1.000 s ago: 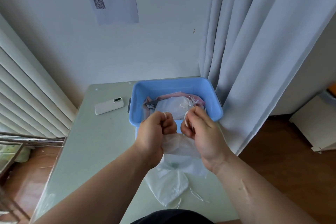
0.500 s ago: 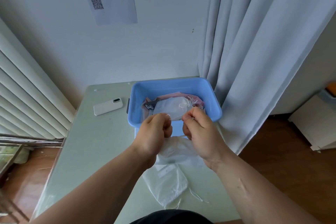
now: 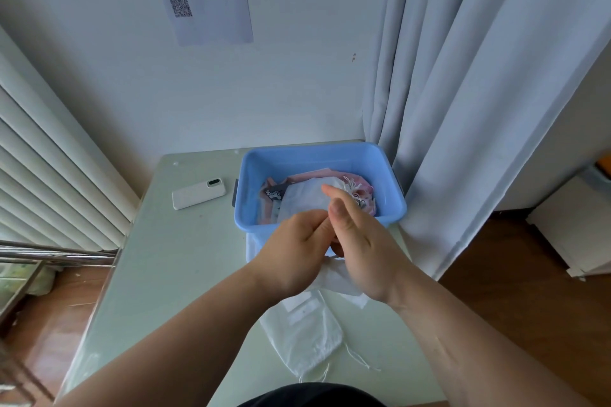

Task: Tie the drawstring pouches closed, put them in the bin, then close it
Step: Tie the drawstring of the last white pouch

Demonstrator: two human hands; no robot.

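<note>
Table [image 3: 185, 274]: one bin [image 3: 317, 151], flat pouch [image 3: 304, 330]; left hand [image 3: 291, 251], right hand [image 3: 367, 251] fingers [image 3: 312, 228] grip second pouch [image 3: 340, 277]

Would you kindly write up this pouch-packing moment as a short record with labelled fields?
Bin: blue bin, open, at the far end of the table.
In bin: packed pouch, white, atop pink pouches.
In hand: held pouch, white, under both hands.
Left hand: fingers curled at its mouth.
Right hand: against the left, forefinger straight; grip hidden.
Waiting: loose pouch, flat on table, strings slack.
Other: phone, left of bin.
</note>
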